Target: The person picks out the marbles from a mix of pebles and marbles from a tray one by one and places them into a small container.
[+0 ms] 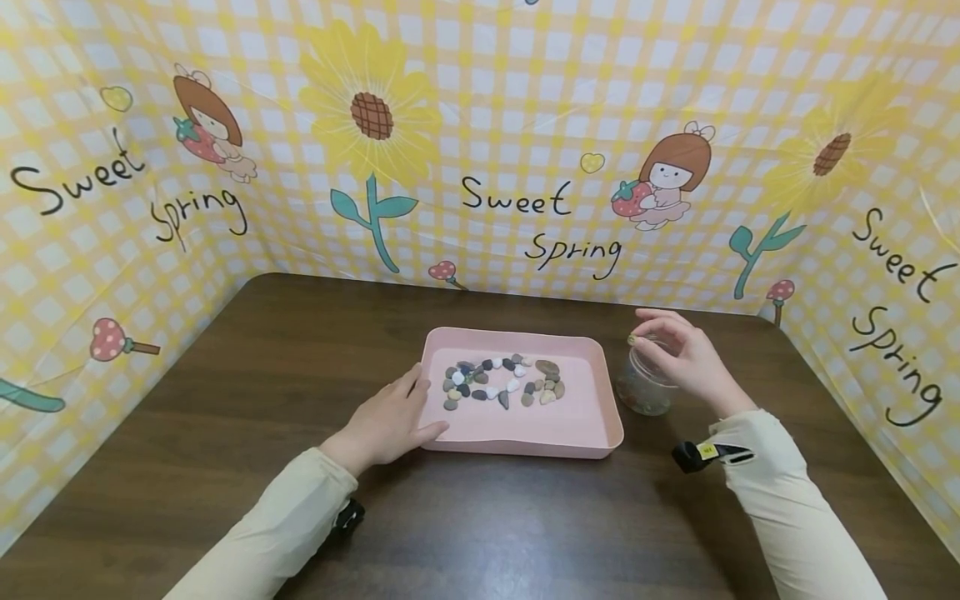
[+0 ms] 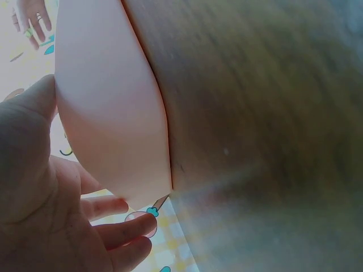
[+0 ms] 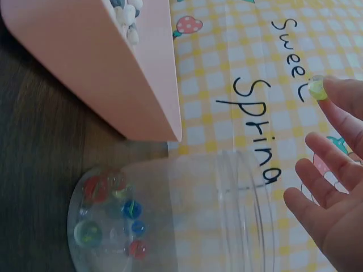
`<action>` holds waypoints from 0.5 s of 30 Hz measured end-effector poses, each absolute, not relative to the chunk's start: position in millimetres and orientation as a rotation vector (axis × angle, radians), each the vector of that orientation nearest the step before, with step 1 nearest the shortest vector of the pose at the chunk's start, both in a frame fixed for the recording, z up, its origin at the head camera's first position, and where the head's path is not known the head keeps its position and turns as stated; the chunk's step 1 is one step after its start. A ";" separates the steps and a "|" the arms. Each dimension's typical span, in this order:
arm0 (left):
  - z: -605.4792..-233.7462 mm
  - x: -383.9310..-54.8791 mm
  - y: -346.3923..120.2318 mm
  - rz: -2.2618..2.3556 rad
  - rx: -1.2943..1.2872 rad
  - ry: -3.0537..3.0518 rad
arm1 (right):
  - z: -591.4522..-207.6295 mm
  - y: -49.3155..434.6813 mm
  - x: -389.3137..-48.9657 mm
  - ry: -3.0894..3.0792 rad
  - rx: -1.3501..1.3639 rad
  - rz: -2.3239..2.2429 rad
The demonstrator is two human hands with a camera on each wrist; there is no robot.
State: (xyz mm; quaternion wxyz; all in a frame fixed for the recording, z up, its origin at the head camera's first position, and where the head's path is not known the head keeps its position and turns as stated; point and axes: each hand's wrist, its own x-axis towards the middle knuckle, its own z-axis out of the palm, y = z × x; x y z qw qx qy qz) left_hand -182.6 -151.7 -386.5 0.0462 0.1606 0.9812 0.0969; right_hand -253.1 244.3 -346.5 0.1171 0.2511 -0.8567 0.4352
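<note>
Thumb and index finger of my right hand pinch a small yellow-green marble, the other fingers spread apart. They are above the mouth of a clear jar, which holds several red, blue and greenish marbles at its bottom. My left hand rests against the left end of a pink tray, its thumb at the near left corner and its fingers straight along the side. Inside the tray lie grey, white, black and brown pebbles in curved rows, including a ring in the middle.
The jar stands on the dark wooden table just right of the tray. A yellow checked cloth with printed flowers and lettering rises behind the table and on both sides.
</note>
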 end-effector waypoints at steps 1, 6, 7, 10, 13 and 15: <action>-386.4 -182.7 -151.6 0.298 0.491 2.995 | -346.9 245.5 -252.9 -2.500 0.724 1.278; -386.2 -182.9 -151.2 0.306 0.488 2.993 | -349.9 249.7 -252.5 -2.436 0.699 1.316; -386.2 -182.9 -151.2 0.308 0.489 2.991 | -350.2 250.1 -252.1 -2.424 0.692 1.328; -386.1 -182.6 -151.4 0.310 0.490 2.989 | -352.8 252.7 -252.2 -2.412 0.654 1.330; -386.2 -182.1 -151.7 0.314 0.492 2.991 | -355.4 255.5 -252.6 -2.402 0.626 1.330; -386.5 -181.9 -151.7 0.316 0.493 2.996 | -357.5 257.4 -253.0 -2.398 0.609 1.317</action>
